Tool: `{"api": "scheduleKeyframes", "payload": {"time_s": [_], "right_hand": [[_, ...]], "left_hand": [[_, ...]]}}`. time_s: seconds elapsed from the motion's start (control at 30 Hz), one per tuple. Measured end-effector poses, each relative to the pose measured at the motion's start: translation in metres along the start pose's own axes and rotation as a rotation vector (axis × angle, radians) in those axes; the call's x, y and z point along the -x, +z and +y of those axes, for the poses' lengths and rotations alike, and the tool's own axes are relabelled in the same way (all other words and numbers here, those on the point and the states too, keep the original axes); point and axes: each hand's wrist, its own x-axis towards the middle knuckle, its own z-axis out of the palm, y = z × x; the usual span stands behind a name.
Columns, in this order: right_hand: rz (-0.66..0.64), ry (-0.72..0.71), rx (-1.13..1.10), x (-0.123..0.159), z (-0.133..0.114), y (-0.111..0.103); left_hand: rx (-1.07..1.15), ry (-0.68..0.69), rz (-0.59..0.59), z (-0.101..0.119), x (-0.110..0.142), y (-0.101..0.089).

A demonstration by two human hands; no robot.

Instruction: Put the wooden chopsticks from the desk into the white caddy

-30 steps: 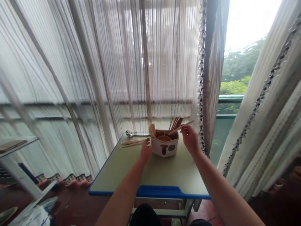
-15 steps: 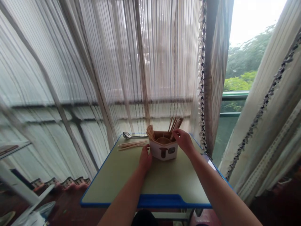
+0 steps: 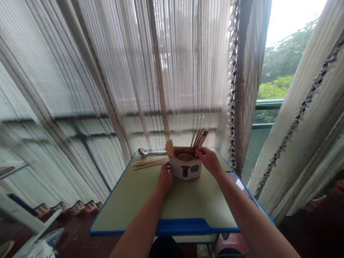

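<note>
The left hand (image 3: 165,179) pressed its curled fingers against the left side of a white paper caddy (image 3: 185,169), while the right hand (image 3: 208,161) curled over the caddy's rim. Neither hand was fully open, but whether either gripped anything could not be told. The caddy, printed with a dark mushroom, stood toward the far end of a green desk with a blue edge (image 3: 177,226). Wooden chopsticks (image 3: 199,139) and flat wooden sticks (image 3: 170,148) stood inside it. Loose chopsticks (image 3: 149,163) and a metal spoon (image 3: 145,152) lay to its left. Beyond hung sheer striped curtains (image 3: 188,71), with green trees (image 3: 282,61) outside.
</note>
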Motion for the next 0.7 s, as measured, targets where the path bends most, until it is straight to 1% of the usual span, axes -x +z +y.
{"api": "scheduleKeyframes", "payload": {"time_s": [0.2, 0.3, 0.37, 0.47, 0.53, 0.6, 0.63, 0.7], "right_hand": [[0.014, -0.049, 0.068, 0.002, 0.005, 0.001], [0.061, -0.046, 0.061, 0.002, 0.008, 0.000], [0.149, -0.031, 0.016, 0.001, 0.007, -0.005], [0.393, 0.012, -0.113, 0.001, 0.003, -0.016], [0.541, 0.011, -0.167, 0.002, -0.001, -0.026], [0.608, -0.020, -0.160, 0.003, -0.005, -0.036], [0.616, -0.040, -0.132, 0.003, -0.007, -0.040], [0.592, -0.091, -0.048, 0.004, -0.009, -0.047]], "left_hand": [[-0.002, -0.022, -0.003, 0.001, 0.001, 0.000], [-0.007, -0.022, 0.003, 0.001, 0.001, 0.000], [-0.005, -0.017, 0.003, 0.001, 0.001, 0.000], [0.003, -0.018, 0.003, 0.000, 0.001, 0.000], [0.014, -0.025, 0.008, 0.000, 0.001, 0.000], [0.026, -0.026, 0.016, 0.000, 0.001, 0.000], [0.031, -0.024, 0.020, 0.000, 0.001, 0.000], [0.034, -0.017, 0.027, 0.000, 0.001, 0.001]]}}
